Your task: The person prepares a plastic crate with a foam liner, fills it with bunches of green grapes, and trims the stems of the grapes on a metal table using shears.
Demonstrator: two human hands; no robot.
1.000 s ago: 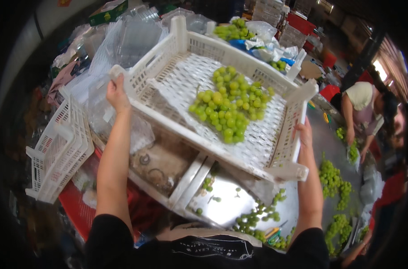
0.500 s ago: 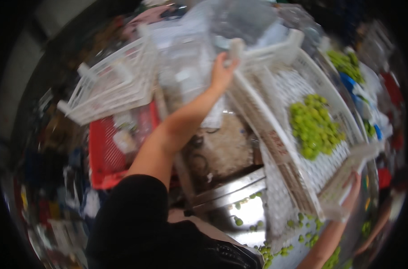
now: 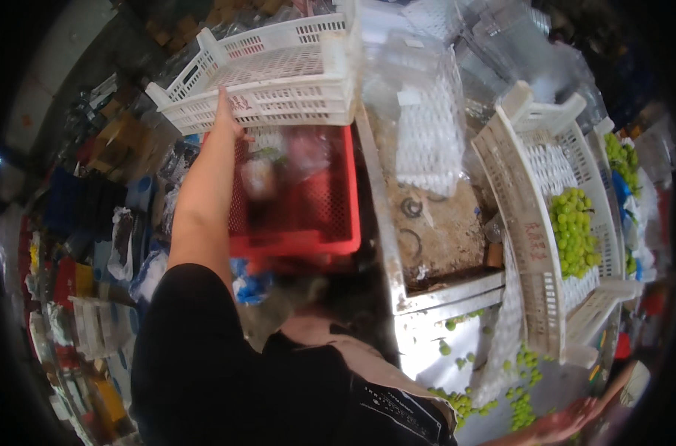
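Note:
My left hand (image 3: 230, 119) reaches to the far left, its thumb against the outer wall of a white plastic crate (image 3: 286, 102) and its fingers curled at the lower edge. This slatted crate sits over a red plastic basket (image 3: 345, 241). At the lower right, away from any crate, is my right hand (image 3: 564, 422); blur and overlap with another person's arm (image 3: 619, 386) hide its fingers. Another white crate (image 3: 535, 241) stands at the right, holding a bunch of green grapes (image 3: 573, 232) on white netted padding.
Loose green grapes (image 3: 522, 405) lie on the metal table at the lower right. White netted foam (image 3: 431, 141) lies on a worn brown board (image 3: 449, 230) in the middle. Clear plastic packaging (image 3: 501, 48) is heaped at the back. Cardboard boxes (image 3: 118, 141) stand at the left.
My left hand has left the grape crate and moved left onto the other white crate. My right hand has come off the grape crate, down and toward me. The view has swung left.

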